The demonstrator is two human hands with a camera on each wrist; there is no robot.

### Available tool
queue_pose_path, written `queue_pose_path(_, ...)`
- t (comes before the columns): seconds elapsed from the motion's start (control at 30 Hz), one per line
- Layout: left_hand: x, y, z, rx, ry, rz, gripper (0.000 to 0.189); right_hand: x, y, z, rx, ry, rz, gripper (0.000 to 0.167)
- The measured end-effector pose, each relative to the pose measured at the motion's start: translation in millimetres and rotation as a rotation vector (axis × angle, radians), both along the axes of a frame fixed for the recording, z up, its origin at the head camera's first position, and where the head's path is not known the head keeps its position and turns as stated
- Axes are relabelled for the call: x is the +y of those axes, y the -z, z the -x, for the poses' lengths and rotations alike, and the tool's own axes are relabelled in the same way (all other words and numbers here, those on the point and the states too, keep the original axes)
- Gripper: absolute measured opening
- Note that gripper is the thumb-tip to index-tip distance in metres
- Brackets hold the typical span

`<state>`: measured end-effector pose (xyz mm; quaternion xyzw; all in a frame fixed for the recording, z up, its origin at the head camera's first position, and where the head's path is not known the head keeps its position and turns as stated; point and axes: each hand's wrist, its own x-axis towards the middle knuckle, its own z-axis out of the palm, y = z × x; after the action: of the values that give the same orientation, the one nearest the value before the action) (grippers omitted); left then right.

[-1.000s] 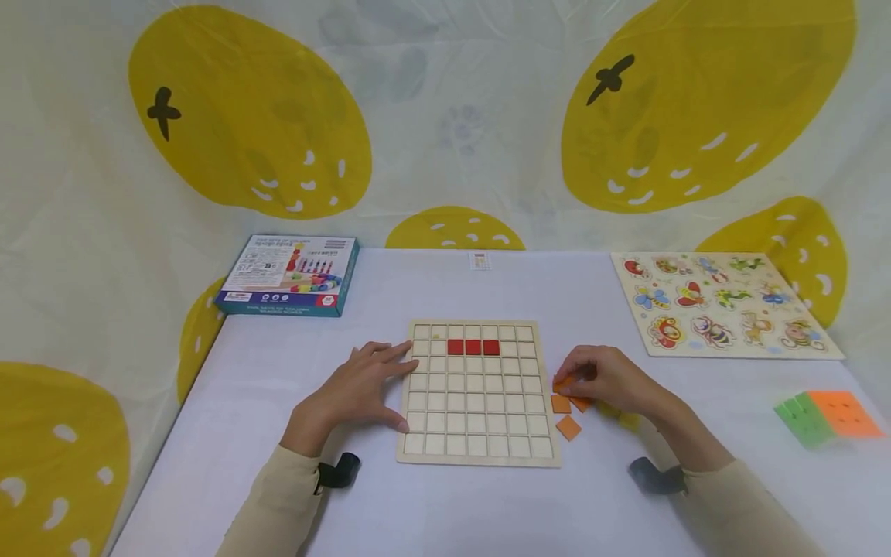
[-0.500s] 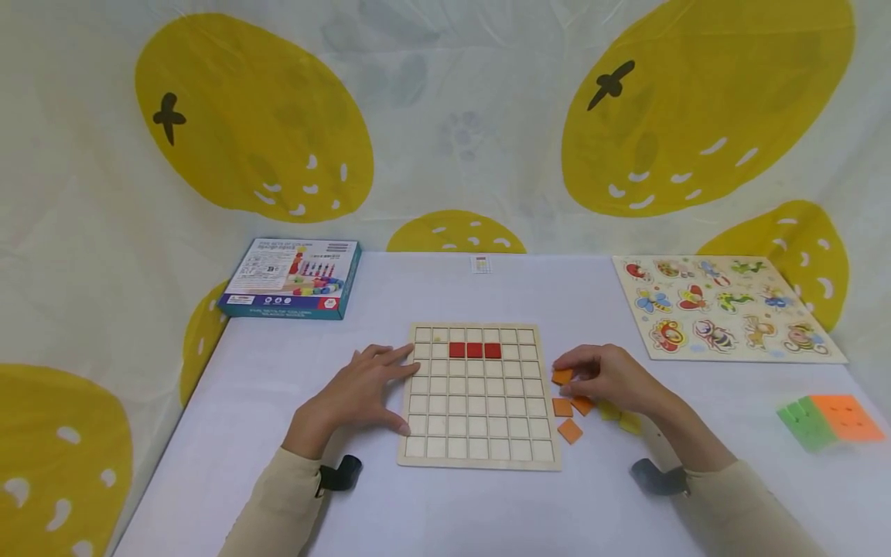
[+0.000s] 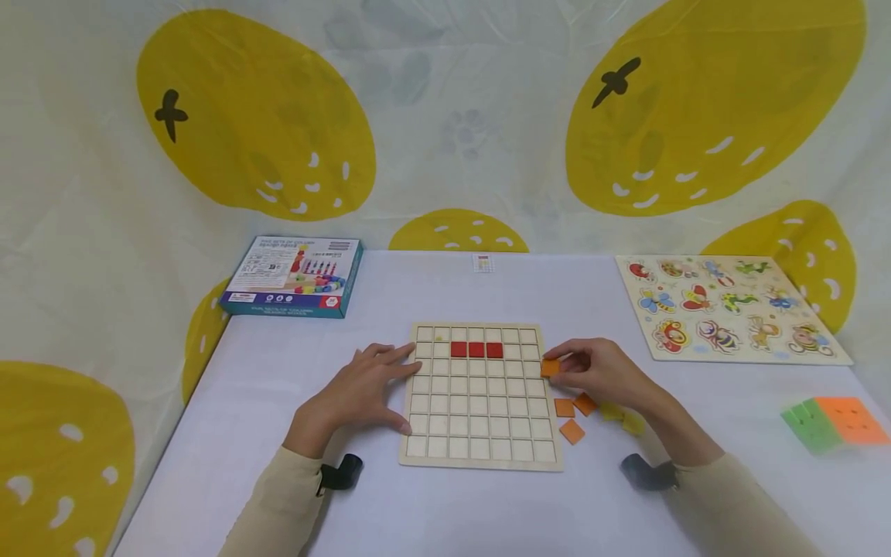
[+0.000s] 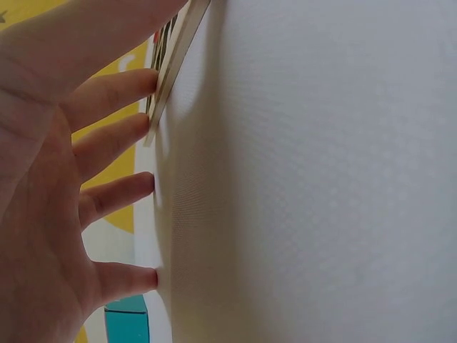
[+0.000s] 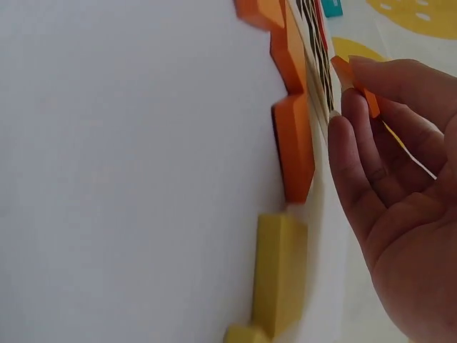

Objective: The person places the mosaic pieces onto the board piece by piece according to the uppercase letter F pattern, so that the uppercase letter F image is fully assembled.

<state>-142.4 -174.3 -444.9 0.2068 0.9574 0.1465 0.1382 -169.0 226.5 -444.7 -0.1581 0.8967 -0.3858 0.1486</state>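
A wooden grid board [image 3: 480, 449] lies flat on the white table. Three red square tiles [image 3: 476, 350] sit side by side in its second row from the top. My left hand [image 3: 351, 391] rests spread along the board's left edge, thumb and fingertips touching the rim. Over the right edge, my right hand [image 3: 605, 375] pinches an orange square tile [image 3: 550, 367] between thumb and fingers; the right wrist view shows this orange tile [image 5: 371, 100] raised above the table. Several loose orange tiles [image 3: 572, 432] lie just right of the board, with yellow tiles [image 3: 632, 422] beside them.
At the back left lies a teal-edged toy box [image 3: 292, 278]. A small printed card [image 3: 483, 264] lies at the back middle. To the right are an insect picture puzzle [image 3: 738, 309] and a green and orange cube [image 3: 835, 424].
My right hand has lifted an orange tile from the pile and carried it left, over the board's right edge. My left hand has stayed in place on the board.
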Motion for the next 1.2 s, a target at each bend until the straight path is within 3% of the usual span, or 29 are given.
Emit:
queue_pose_path(0.3, -1.1, 4.0, 1.5, 0.003, 0.011, 0.001, 0.102, -26.5, -0.9, 8.1, 0.018, -0.054, 0.068, 0.026)
queue_pose_path(0.73, -1.0, 0.1, 0.9, -0.002, 0.010, 0.006, 0.102, -82.9, -1.7, 17.3, 0.091, -0.164, 0.152, 0.017)
queue_pose_path(1.03, -2.9, 0.0, 2.3, -0.010, 0.014, 0.000, 0.101, -118.7, -2.0, 19.1, 0.163, -0.185, 0.090, 0.015)
queue_pose_path(1.2, -3.4, 0.4, 3.2, -0.009, 0.017, 0.006, 0.102, -128.4, -2.6, 19.5, 0.156, -0.162, 0.052, 0.014)
